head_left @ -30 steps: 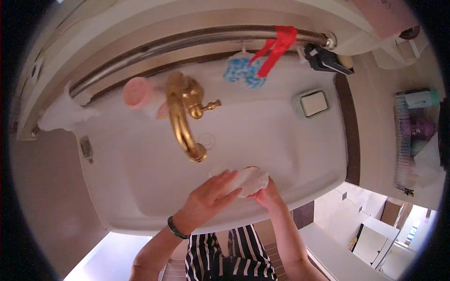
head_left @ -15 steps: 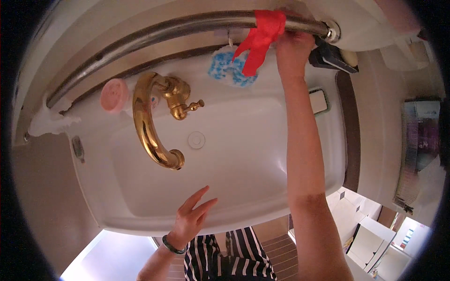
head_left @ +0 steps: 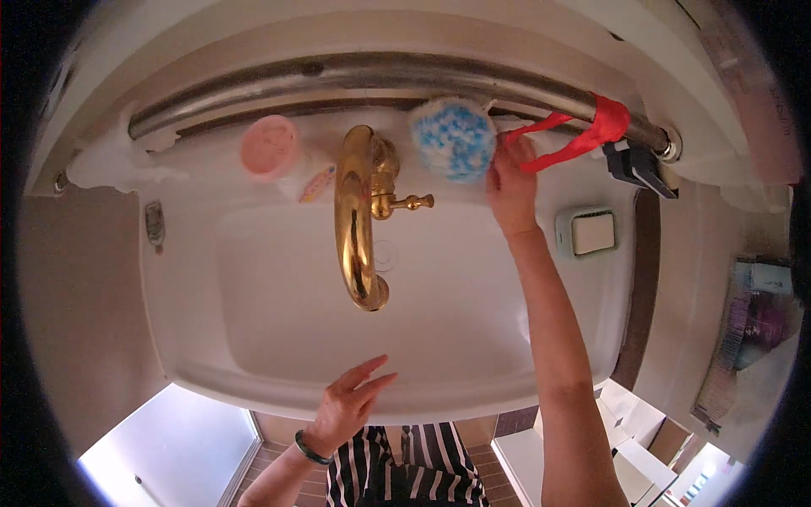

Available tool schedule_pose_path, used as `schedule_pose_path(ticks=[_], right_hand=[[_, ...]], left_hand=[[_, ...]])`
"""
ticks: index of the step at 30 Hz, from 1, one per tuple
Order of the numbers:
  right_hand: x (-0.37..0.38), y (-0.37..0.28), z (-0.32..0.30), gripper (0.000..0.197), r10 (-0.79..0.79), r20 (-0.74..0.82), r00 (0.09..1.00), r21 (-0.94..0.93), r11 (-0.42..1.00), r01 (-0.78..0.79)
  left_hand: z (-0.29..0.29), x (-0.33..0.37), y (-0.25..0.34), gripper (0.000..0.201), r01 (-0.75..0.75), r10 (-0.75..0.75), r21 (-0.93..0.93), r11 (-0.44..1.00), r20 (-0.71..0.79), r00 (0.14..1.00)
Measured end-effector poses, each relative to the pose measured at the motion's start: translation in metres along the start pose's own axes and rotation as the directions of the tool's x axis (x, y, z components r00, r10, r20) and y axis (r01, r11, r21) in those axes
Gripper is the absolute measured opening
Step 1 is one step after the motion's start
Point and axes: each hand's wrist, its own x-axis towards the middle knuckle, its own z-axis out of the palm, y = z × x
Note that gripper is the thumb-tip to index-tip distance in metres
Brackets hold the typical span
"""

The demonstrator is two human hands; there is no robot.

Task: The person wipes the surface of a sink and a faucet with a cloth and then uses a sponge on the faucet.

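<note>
My right hand (head_left: 512, 184) is closed at the back of the white sink (head_left: 279, 338), its fingers around the loose ends of a red ribbon (head_left: 604, 125). The ribbon loops over a metal bar (head_left: 363, 72) near its right end, and its two strands stretch toward my fingers. Right beside those fingers hangs a fluffy blue-and-white scrubber (head_left: 454, 139); whether they touch it, I cannot tell. Over the sink's front rim, my left hand (head_left: 345, 404) hovers with fingers apart and nothing in them. A dark bracelet (head_left: 312, 448) circles that wrist.
A brass faucet (head_left: 355, 228) arches over the basin, its small handle (head_left: 414, 202) pointing right. Behind it stands a pink-topped container (head_left: 270, 148). A soap dish (head_left: 587, 232) holds a pale bar on the right ledge. Dark objects (head_left: 638, 169) sit in the back right corner.
My right hand has come down from the bar toward the scrubber, drawing the ribbon ends leftward. The view has shifted, and my left hand keeps much the same pose.
</note>
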Motion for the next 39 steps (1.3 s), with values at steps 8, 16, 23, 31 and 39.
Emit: schedule_pose_path(ticks=[8, 16, 23, 31, 39], right_hand=[[0.028, -0.059, 0.058, 0.039, -0.209, -0.018, 0.978, 0.018, 0.978, 0.209], [0.0, 0.044, -0.023, 0.029, -0.052, -0.033, 0.998, -0.253, 0.967, 0.042], [-0.089, -0.003, -0.066, 0.05, -0.004, -0.053, 0.999, 0.034, 0.999, 0.006], [-0.067, -0.029, -0.013, 0.051, 0.049, 0.168, 0.985, -0.01, 0.999, -0.048], [-0.074, -0.044, -0.043, 0.043, 0.124, 0.344, 0.931, 0.123, 0.977, -0.175]], left_hand=[[0.01, 0.003, -0.001, 0.042, 0.025, -0.026, -0.052, 0.998, -0.009, 1.0], [0.009, 0.011, 0.006, 0.04, 0.058, -0.059, -0.059, 0.997, -0.014, 0.998], [0.0, -0.012, -0.008, 0.04, 0.077, -0.08, -0.036, 0.996, -0.091, 0.993], [0.025, 0.02, -0.032, 0.05, 0.203, -0.23, -0.169, 0.964, -0.157, 0.96], [0.013, 0.096, -0.094, 0.08, 0.274, -0.178, 0.498, 0.822, -0.232, 0.956]])
